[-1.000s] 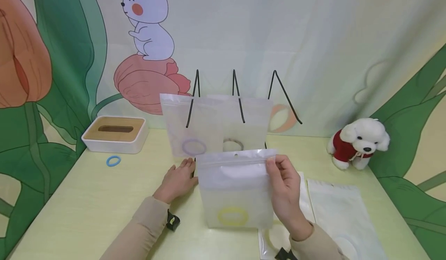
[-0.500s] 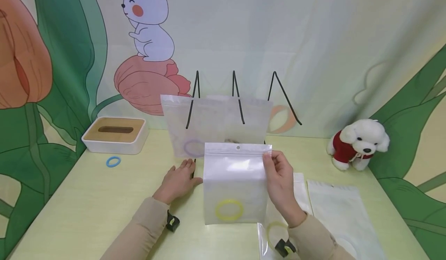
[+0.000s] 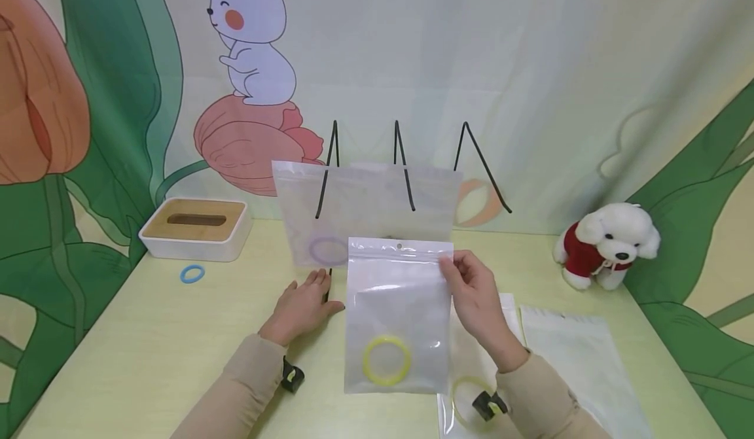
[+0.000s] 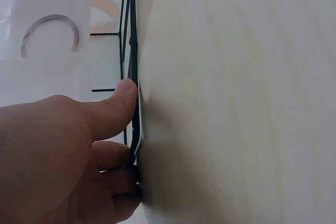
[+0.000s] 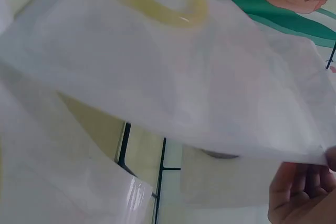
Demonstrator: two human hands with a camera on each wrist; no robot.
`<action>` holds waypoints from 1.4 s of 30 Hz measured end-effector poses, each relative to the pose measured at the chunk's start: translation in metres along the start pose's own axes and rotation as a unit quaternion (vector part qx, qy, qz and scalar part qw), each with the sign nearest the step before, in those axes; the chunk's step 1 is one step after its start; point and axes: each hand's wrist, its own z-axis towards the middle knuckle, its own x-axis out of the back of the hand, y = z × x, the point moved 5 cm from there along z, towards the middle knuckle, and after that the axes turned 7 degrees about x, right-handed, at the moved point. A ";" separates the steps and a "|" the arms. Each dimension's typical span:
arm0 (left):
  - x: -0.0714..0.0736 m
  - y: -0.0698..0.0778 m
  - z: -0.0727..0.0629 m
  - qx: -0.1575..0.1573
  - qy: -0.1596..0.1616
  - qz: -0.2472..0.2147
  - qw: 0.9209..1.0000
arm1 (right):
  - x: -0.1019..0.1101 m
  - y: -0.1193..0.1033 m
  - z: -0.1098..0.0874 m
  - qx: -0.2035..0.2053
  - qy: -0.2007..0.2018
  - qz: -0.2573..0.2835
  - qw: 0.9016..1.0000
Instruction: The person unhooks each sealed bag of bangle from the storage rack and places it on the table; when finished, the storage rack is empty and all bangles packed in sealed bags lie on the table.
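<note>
My right hand [image 3: 477, 298] pinches the upper right corner of a translucent zip bag [image 3: 400, 308] between thumb and fingers. The bag hangs upright over the table, with a yellow ring [image 3: 386, 382] low inside it. Behind it, a black wire rack [image 3: 487, 167] carries hung zip bags [image 3: 294, 216]; one holds a purple ring [image 3: 312, 251]. My left hand [image 3: 302, 308] lies palm down at the rack's foot, fingers extended. In the left wrist view its thumb and fingertips press along the base wire [image 4: 133, 51]. In the right wrist view the held bag [image 5: 173, 93] spans much of the frame.
Two more bags [image 3: 580, 367] lie flat at the right, one partly under my right forearm. A blue ring [image 3: 192, 281] lies by a wood-topped tissue box [image 3: 194, 249] at the left. A plush white dog [image 3: 595, 249] sits at the back right.
The held bag, seen tilted before, now faces me fully, its shape taller and its yellow ring rounder. My right hand has shifted slightly left. My left hand has stayed at the rack's foot.
</note>
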 end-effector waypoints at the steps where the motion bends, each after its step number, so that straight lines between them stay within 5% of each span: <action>1: 0.000 0.000 0.000 -0.001 0.001 0.001 1.000 | -0.001 0.002 0.001 -0.004 -0.017 -0.004 1.000; 7: -0.002 -0.001 0.000 -0.002 0.000 0.003 1.000 | -0.009 0.020 0.000 -0.027 -0.117 -0.106 0.987; 15: -0.001 0.000 -0.002 -0.004 -0.001 -0.001 1.000 | -0.019 0.040 -0.013 0.038 -0.251 -0.272 0.928; 26: -0.003 -0.002 0.000 -0.001 -0.005 -0.006 1.000 | -0.025 0.052 -0.034 0.059 -0.398 -0.250 0.881; 42: -0.002 -0.002 0.000 -0.004 -0.009 0.006 1.000 | -0.012 0.043 -0.051 0.058 -0.419 -0.225 0.878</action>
